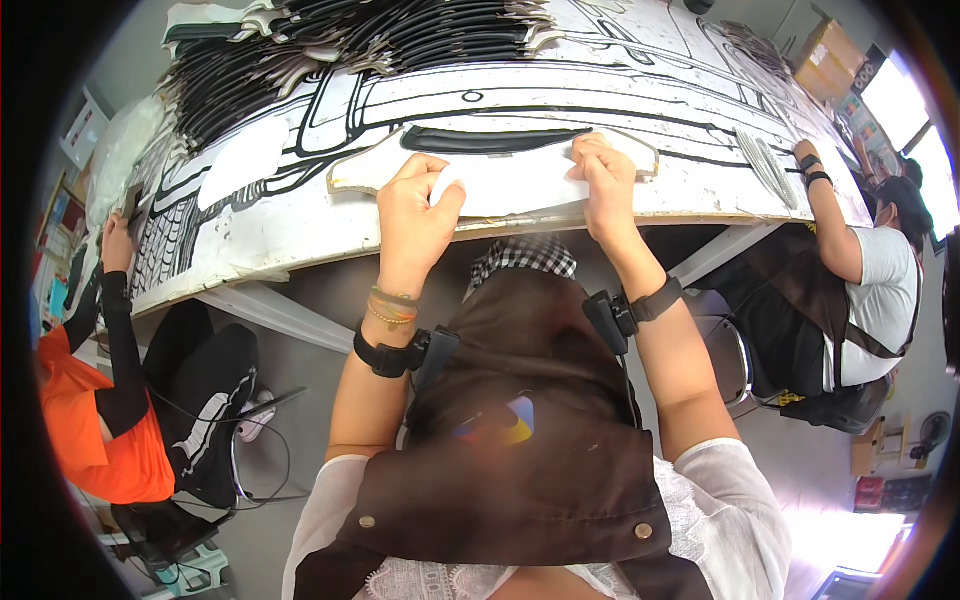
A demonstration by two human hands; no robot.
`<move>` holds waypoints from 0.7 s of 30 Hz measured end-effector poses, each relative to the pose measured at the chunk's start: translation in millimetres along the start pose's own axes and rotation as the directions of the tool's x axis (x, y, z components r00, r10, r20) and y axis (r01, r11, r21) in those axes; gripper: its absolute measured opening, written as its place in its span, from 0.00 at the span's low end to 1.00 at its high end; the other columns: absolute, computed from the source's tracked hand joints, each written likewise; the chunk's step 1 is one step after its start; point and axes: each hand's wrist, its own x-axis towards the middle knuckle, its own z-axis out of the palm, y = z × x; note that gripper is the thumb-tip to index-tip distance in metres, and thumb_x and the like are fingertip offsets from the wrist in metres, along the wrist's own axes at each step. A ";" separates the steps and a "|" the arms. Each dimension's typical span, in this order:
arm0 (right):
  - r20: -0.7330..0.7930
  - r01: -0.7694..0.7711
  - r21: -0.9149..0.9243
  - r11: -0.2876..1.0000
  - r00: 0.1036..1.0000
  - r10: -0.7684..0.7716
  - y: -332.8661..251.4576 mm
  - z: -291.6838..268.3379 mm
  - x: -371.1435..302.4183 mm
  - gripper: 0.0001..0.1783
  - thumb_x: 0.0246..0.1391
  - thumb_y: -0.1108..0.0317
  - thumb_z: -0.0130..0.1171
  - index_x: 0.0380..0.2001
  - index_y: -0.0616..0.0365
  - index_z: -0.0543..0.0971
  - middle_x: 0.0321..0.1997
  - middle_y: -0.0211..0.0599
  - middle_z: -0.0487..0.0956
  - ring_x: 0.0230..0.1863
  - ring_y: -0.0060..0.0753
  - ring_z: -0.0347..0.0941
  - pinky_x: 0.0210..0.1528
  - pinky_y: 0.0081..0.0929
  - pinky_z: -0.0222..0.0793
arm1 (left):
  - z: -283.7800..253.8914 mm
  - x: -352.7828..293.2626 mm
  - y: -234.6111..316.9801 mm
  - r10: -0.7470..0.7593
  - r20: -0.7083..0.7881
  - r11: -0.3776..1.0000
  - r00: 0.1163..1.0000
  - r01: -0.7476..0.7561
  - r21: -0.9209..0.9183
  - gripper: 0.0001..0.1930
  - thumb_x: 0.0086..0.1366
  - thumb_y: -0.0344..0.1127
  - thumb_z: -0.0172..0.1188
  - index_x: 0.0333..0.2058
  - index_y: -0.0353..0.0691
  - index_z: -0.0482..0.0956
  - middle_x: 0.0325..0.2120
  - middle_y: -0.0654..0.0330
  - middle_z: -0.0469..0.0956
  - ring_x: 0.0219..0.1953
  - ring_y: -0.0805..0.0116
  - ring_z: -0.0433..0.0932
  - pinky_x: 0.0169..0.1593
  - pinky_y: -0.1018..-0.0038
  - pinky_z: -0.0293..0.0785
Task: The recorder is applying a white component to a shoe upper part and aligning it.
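Note:
A wide white curved piece (pixel 370 168) with beige-edged ends and a glossy black padded strip (pixel 495 141) along its top lies at the table's near edge. Its middle part is a plain white sheet-like area (pixel 512 190) between my hands. My left hand (pixel 418 205) is closed at the left side of this white area, its thumb lying over it. With bent, pinched fingers, my right hand (pixel 606 185) grips the right side, close to the strip's end. The fingertips of both hands are partly hidden.
Stacks of similar black strips with pale ends (pixel 400 40) cover the far left of the white table (pixel 230 250), which has black line drawings. A bundle of pale cords (pixel 766 165) lies to the right. People sit on both sides: an orange shirt (pixel 120 440) left, a white shirt (pixel 885 290) right.

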 end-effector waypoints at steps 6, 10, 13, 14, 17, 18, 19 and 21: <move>-0.045 -0.016 0.010 1.000 0.999 0.016 1.5 2.2 -1.6 0.10 0.43 0.76 0.49 0.16 0.72 0.74 0.24 0.41 0.76 0.35 0.33 0.72 0.38 0.27 0.67 | 1.9 -2.0 0.3 0.013 0.009 1.000 1.000 -0.013 0.019 0.10 0.58 0.30 0.59 0.28 0.24 0.79 0.32 0.58 0.79 0.31 0.72 0.75 0.36 0.77 0.69; -0.061 -0.023 -0.008 1.000 0.998 0.022 0.4 3.3 -1.1 0.10 0.43 0.75 0.49 0.15 0.72 0.74 0.24 0.41 0.76 0.35 0.34 0.72 0.37 0.27 0.67 | 2.8 -2.5 1.1 0.020 0.007 1.000 1.000 -0.020 0.020 0.10 0.58 0.29 0.59 0.28 0.24 0.79 0.32 0.58 0.79 0.31 0.71 0.76 0.37 0.77 0.70; -0.027 0.010 -0.054 0.998 1.000 -0.012 2.9 1.7 0.7 0.11 0.43 0.75 0.49 0.15 0.72 0.75 0.22 0.41 0.76 0.34 0.34 0.72 0.37 0.27 0.67 | 3.4 -1.4 -1.4 0.049 -0.002 0.998 0.999 -0.049 0.033 0.10 0.58 0.29 0.59 0.28 0.24 0.80 0.32 0.57 0.79 0.31 0.70 0.76 0.37 0.77 0.70; -0.038 0.006 -0.042 0.999 0.999 -0.008 2.6 1.9 1.1 0.11 0.43 0.75 0.49 0.15 0.72 0.75 0.22 0.41 0.76 0.34 0.34 0.73 0.37 0.27 0.67 | 3.9 -1.4 -1.9 0.045 -0.001 0.998 0.999 -0.045 0.038 0.10 0.58 0.29 0.59 0.28 0.24 0.80 0.32 0.57 0.79 0.31 0.70 0.77 0.37 0.77 0.70; -0.052 -0.018 -0.034 0.999 0.999 0.016 5.4 0.7 1.7 0.11 0.44 0.75 0.49 0.15 0.72 0.75 0.22 0.41 0.76 0.34 0.34 0.73 0.37 0.27 0.67 | 5.9 -1.1 -0.5 0.051 0.003 0.997 0.999 -0.052 0.050 0.10 0.58 0.29 0.59 0.28 0.24 0.79 0.32 0.57 0.79 0.31 0.69 0.77 0.37 0.76 0.71; -0.049 -0.037 -0.039 0.999 0.998 0.035 5.2 1.2 1.5 0.11 0.44 0.75 0.49 0.15 0.72 0.75 0.22 0.41 0.76 0.34 0.33 0.73 0.37 0.27 0.67 | 5.7 -1.6 0.0 0.060 0.003 0.997 0.998 -0.061 0.056 0.10 0.58 0.30 0.59 0.28 0.25 0.79 0.32 0.57 0.78 0.31 0.68 0.77 0.37 0.76 0.71; -0.049 -0.038 -0.038 0.999 0.998 0.036 4.6 1.9 1.0 0.11 0.44 0.75 0.49 0.15 0.72 0.75 0.22 0.41 0.76 0.34 0.33 0.73 0.37 0.27 0.67 | 5.0 -1.9 -0.2 0.059 0.003 0.997 0.998 -0.059 0.057 0.10 0.58 0.30 0.59 0.28 0.25 0.79 0.32 0.57 0.78 0.31 0.68 0.77 0.37 0.76 0.71; -0.057 -0.053 -0.029 0.998 0.997 0.051 2.5 2.6 0.7 0.12 0.44 0.74 0.49 0.15 0.72 0.75 0.22 0.41 0.77 0.34 0.32 0.73 0.36 0.26 0.68 | 4.4 -2.0 -0.6 0.059 0.017 0.996 0.998 -0.059 0.063 0.09 0.58 0.30 0.60 0.27 0.25 0.79 0.31 0.57 0.78 0.31 0.68 0.76 0.38 0.75 0.71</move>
